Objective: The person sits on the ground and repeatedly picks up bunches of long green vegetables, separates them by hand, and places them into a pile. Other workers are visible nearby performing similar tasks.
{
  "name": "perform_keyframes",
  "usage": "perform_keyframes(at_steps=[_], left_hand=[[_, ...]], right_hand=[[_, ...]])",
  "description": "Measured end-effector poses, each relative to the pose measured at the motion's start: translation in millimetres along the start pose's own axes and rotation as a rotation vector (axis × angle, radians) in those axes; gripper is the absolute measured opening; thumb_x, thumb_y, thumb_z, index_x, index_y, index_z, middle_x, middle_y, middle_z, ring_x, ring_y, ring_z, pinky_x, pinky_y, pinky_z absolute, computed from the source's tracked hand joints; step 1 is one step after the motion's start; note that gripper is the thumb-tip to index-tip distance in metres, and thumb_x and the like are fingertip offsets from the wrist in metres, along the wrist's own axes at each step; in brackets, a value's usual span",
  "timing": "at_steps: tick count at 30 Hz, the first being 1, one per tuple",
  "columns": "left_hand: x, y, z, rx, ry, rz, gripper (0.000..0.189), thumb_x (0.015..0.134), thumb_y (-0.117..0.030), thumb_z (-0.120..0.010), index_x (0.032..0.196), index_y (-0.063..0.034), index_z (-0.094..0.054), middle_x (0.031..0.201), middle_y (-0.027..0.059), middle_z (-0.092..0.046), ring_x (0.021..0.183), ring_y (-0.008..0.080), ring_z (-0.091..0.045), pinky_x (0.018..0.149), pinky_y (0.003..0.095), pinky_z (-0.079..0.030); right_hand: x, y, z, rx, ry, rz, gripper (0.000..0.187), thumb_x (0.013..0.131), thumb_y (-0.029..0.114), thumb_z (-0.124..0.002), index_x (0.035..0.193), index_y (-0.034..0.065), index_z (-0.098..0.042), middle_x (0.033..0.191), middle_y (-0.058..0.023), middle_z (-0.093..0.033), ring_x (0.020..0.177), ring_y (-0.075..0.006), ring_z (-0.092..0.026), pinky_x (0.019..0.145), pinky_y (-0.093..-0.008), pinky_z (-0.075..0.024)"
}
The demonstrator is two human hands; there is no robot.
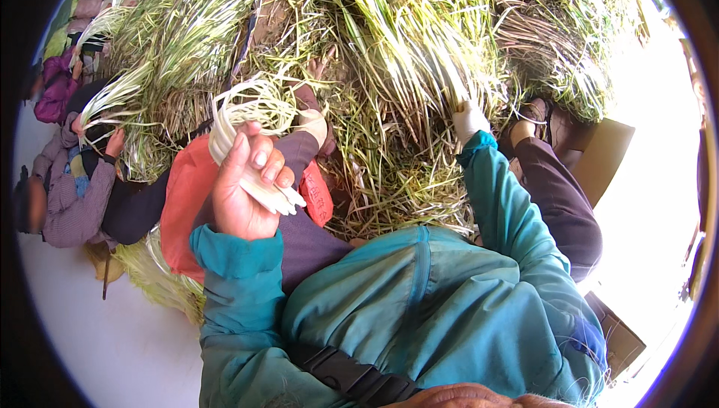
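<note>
My left hand (250,186), palm up and fingers curled, holds a small bundle of pale peeled stalks (224,127). Their cut ends stick out below the fingers, and their thin tops curl over above the hand. At the right, my right hand (471,121) is closed around the lower ends of some long green leafy stalks (415,71), part of the big heap before me. Its fingers are partly hidden and look washed out by bright light. Loose leaves and stalks (404,205) lie between my legs.
A red bag (188,205) lies by my left leg. Another person (78,200) sits at the far left, holding pale stalks (112,93), with a further person in purple (56,87) beyond. An open cardboard box (604,155) stands by my right leg.
</note>
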State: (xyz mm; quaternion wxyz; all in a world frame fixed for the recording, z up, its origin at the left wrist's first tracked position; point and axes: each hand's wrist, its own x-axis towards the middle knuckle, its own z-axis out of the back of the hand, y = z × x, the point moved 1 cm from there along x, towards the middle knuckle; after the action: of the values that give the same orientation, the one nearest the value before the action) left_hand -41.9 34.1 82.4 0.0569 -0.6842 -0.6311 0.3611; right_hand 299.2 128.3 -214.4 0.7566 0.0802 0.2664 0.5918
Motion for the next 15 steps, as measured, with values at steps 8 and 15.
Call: perform_keyframes(at_steps=[8, 15], left_hand=[[-7, -1, 14, -0.027, 0.069, -0.033, 0.023, 0.09, -0.024, -0.045, 0.106, -0.0077, -0.049, 0.073, 0.0015, -0.046, 0.065, 0.0147, -0.047, 0.078, 0.0452, -0.048], [-11, 3, 23, -0.107, 0.09, -0.059, 0.017, 0.088, -0.025, -0.049, 0.1, -0.0128, -0.049, 0.068, 0.0017, -0.046, 0.067, 0.0185, -0.047, 0.074, 0.0421, -0.042]], right_hand=[[-10, 56, 144, 0.834, 0.28, -0.064, 0.022, 0.082, 0.018, -0.055, 0.096, 0.0023, -0.061, 0.063, -0.0028, -0.06, 0.04, -0.0043, -0.039, 0.036, -0.0169, -0.0288], [-93, 99, 281, 1.216, 0.047, 0.245, 0.021, 0.087, 0.027, -0.049, 0.083, 0.0069, -0.056, 0.06, -0.0014, -0.056, 0.046, -0.002, -0.036, 0.042, -0.0167, -0.0258]])
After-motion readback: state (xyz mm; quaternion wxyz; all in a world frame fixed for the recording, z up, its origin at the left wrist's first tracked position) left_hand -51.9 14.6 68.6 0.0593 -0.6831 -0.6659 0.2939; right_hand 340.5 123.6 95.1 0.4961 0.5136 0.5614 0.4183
